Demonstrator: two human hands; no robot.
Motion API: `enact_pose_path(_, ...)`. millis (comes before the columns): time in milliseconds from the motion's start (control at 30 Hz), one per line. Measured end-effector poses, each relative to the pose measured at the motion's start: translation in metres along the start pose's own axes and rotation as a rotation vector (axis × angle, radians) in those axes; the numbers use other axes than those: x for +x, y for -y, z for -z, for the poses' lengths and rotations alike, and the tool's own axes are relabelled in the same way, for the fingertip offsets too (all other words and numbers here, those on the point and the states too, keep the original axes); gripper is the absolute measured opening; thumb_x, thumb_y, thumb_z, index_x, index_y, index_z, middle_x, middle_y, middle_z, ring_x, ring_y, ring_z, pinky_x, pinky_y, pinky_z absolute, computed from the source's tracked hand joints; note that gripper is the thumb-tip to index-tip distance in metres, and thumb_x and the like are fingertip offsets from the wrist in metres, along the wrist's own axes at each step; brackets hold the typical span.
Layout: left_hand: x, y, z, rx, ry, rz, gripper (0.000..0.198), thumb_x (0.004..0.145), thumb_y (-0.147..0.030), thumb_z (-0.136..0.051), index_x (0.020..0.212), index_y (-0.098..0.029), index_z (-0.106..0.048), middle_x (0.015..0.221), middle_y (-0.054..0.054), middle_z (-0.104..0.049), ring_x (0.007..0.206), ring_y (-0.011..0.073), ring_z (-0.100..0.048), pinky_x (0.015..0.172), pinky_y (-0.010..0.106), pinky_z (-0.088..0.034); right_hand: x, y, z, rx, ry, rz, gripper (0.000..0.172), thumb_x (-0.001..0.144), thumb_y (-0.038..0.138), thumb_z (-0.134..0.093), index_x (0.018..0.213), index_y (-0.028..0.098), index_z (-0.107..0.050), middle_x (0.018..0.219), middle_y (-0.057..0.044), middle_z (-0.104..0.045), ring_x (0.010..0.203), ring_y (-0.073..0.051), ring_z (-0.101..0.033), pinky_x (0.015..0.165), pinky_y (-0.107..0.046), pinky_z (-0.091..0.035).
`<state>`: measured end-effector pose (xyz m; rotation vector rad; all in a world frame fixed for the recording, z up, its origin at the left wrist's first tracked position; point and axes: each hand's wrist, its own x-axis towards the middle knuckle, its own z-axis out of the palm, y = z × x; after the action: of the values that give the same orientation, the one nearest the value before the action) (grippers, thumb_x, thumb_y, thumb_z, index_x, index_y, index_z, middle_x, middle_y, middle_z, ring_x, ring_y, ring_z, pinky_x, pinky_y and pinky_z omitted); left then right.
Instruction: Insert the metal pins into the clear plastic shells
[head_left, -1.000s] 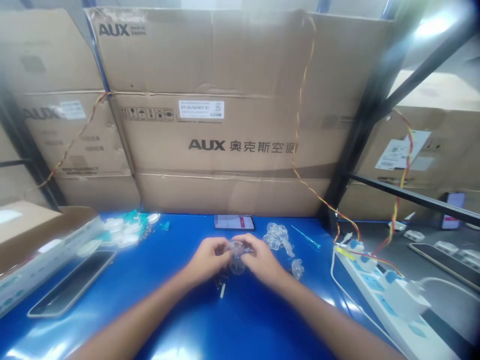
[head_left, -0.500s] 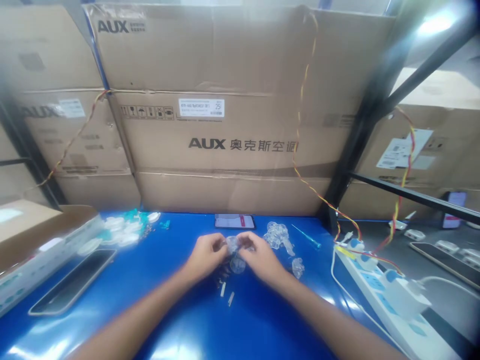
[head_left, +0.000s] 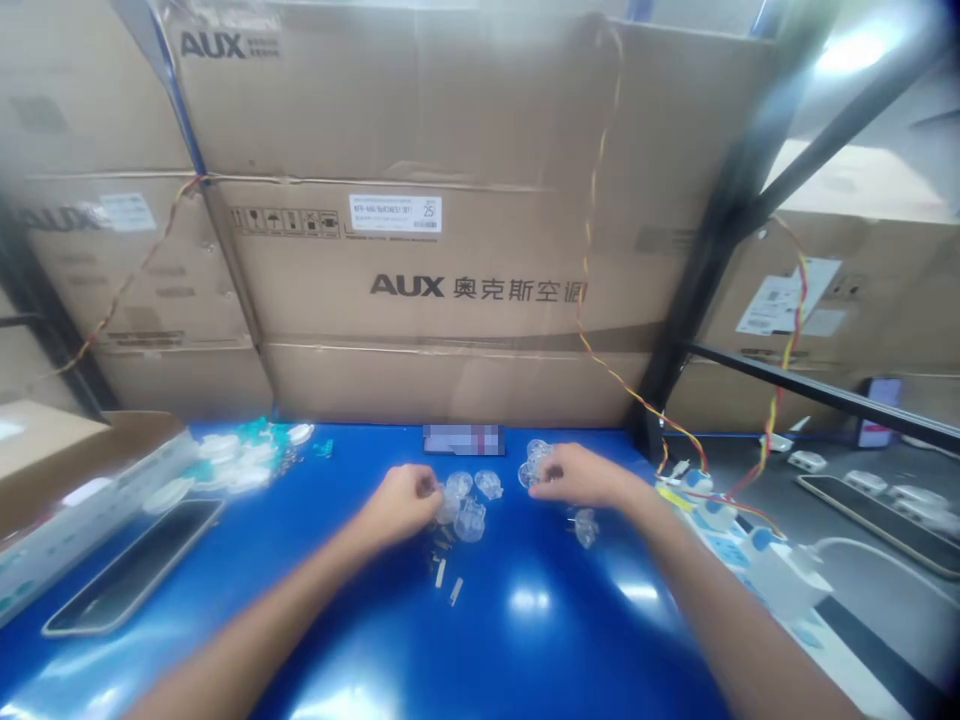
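Grip: L hand [head_left: 401, 505], R hand [head_left: 581, 477] on clear plastic parts [head_left: 469, 520]

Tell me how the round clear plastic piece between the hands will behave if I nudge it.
The clear plastic piece looks thin-walled, so it is probably light and fairly stiff. Its rounded shape may roll or skid on the glossy blue work surface. It sits close to other clear pieces, so a push might disturb them.

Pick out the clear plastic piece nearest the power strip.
The lone clear plastic piece below the right hand; others form a heap by that hand, a cluster beside the left hand.
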<state>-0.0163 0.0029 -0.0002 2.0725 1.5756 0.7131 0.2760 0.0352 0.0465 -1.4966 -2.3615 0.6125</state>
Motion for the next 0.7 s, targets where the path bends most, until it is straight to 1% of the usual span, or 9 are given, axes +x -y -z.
enact_pose_path(100,-0.004,-0.005,0.002,0.114,-0.074,0.018,0.022,0.08,-0.035,-0.051,0.085,-0.016,-0.061,0.064,0.004,-0.062,0.057,0.0168,-0.055,0.051,0.024,-0.026,-0.006,-0.008,0.012,-0.026,0.168,-0.073,0.024,0.062,0.041,-0.073,0.066,0.018,-0.073,0.054,-0.001,-0.062,0.049,-0.015,-0.052,0.047,-0.025,-0.033)
enact_pose_path(200,-0.014,-0.019,0.004,0.262,-0.181,-0.034,0.032,0.082,-0.044,-0.051,0.097,-0.017,-0.058,0.065,0.005,-0.061,0.062,0.0207,-0.056,0.053,0.026,-0.023,-0.012,-0.013,0.024,-0.01,0.254,-0.129,0.027,0.059,0.042,-0.075,0.073,0.019,-0.074,0.052,0.0,-0.06,0.044,-0.013,-0.049,0.044,-0.024,-0.032)
enact_pose_path(233,-0.018,-0.024,0.005,0.276,-0.167,-0.075,0.036,0.082,-0.049,-0.051,0.1,-0.018,-0.058,0.066,0.005,-0.061,0.062,0.0207,-0.056,0.054,0.026,-0.023,-0.014,-0.014,0.027,-0.001,0.278,-0.129,0.028,0.057,0.041,-0.076,0.075,0.019,-0.075,0.054,0.0,-0.06,0.044,-0.013,-0.05,0.043,-0.024,-0.032)
enact_pose_path(267,-0.023,-0.029,0.006,0.267,-0.108,-0.129,0.039,0.081,-0.053,-0.052,0.099,-0.019,-0.058,0.066,0.004,-0.061,0.061,0.02,-0.055,0.053,0.026,-0.023,-0.016,-0.015,0.03,0.007,0.298,-0.129,0.03,0.056,0.04,-0.077,0.078,0.02,-0.075,0.056,0.0,-0.061,0.044,-0.013,-0.05,0.043,-0.024,-0.032)
enact_pose_path(333,-0.03,-0.037,0.007,0.218,0.078,-0.266,0.055,0.067,-0.063,-0.065,0.103,-0.023,-0.057,0.071,0.002,-0.062,0.063,0.0194,-0.055,0.053,0.025,-0.024,-0.02,-0.017,0.034,0.003,0.333,-0.137,0.031,0.053,0.035,-0.078,0.081,0.021,-0.075,0.06,0.0,-0.063,0.046,-0.013,-0.052,0.044,-0.023,-0.032)
enact_pose_path(400,-0.034,-0.039,0.007,0.194,0.219,-0.334,0.064,0.051,-0.066,-0.074,0.097,-0.024,-0.06,0.073,0.001,-0.062,0.063,0.0187,-0.053,0.052,0.024,-0.024,-0.022,-0.017,0.034,-0.027,0.353,-0.162,0.029,0.051,0.028,-0.077,0.08,0.022,-0.076,0.059,0.001,-0.063,0.047,-0.013,-0.052,0.044,-0.023,-0.032)
enact_pose_path(467,-0.034,-0.036,0.007,0.204,0.298,-0.352,0.06,0.044,-0.065,-0.078,0.083,-0.023,-0.061,0.069,0.0,-0.061,0.06,0.0178,-0.051,0.051,0.025,-0.023,-0.022,-0.016,0.033,-0.048,0.363,-0.19,0.024,0.05,0.022,-0.075,0.074,0.022,-0.076,0.058,0.001,-0.063,0.047,-0.013,-0.051,0.044,-0.023,-0.032)
enact_pose_path(567,-0.03,-0.026,0.007,0.234,0.312,-0.358,0.049,0.046,-0.06,-0.08,0.069,-0.022,-0.058,0.061,-0.001,-0.059,0.057,0.0166,-0.049,0.05,0.025,-0.02,-0.022,-0.012,0.029,-0.039,0.383,-0.203,0.015,0.052,0.02,-0.071,0.067,0.02,-0.075,0.055,0.001,-0.063,0.047,-0.012,-0.05,0.045,-0.022,-0.032)
enact_pose_path(700,-0.023,-0.017,0.008,0.237,0.228,-0.336,0.041,0.051,-0.052,-0.081,0.064,-0.022,-0.056,0.059,-0.002,-0.056,0.054,0.0153,-0.048,0.049,0.026,-0.018,-0.021,-0.007,0.026,-0.021,0.386,-0.147,0.01,0.058,0.024,-0.069,0.066,0.02,-0.073,0.054,0.001,-0.062,0.048,-0.012,-0.05,0.047,-0.023,-0.033)
